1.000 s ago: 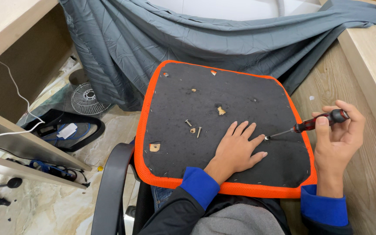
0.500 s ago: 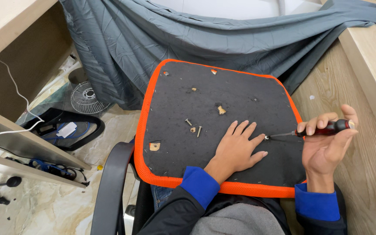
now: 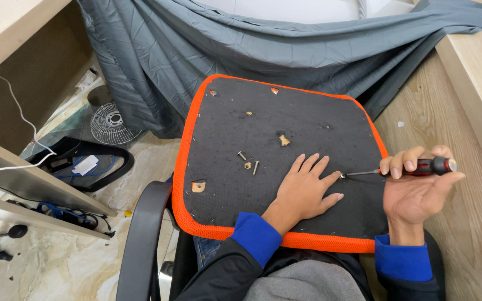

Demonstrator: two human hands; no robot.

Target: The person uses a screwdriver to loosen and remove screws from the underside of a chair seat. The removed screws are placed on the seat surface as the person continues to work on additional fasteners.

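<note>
The right hand [image 3: 417, 192] grips a red-and-black screwdriver [image 3: 414, 168], its tip lying nearly flat against a small screw [image 3: 342, 175] in the black, orange-rimmed seat panel [image 3: 274, 161] resting on the person's lap. The left hand [image 3: 305, 189] lies open and flat on the panel, fingertips just beside that tip. At so shallow an angle the blade could skip off and jab those fingers. Loose screws [image 3: 249, 163] near the middle could roll off onto the floor [image 3: 57, 262] if the panel tilts.
</note>
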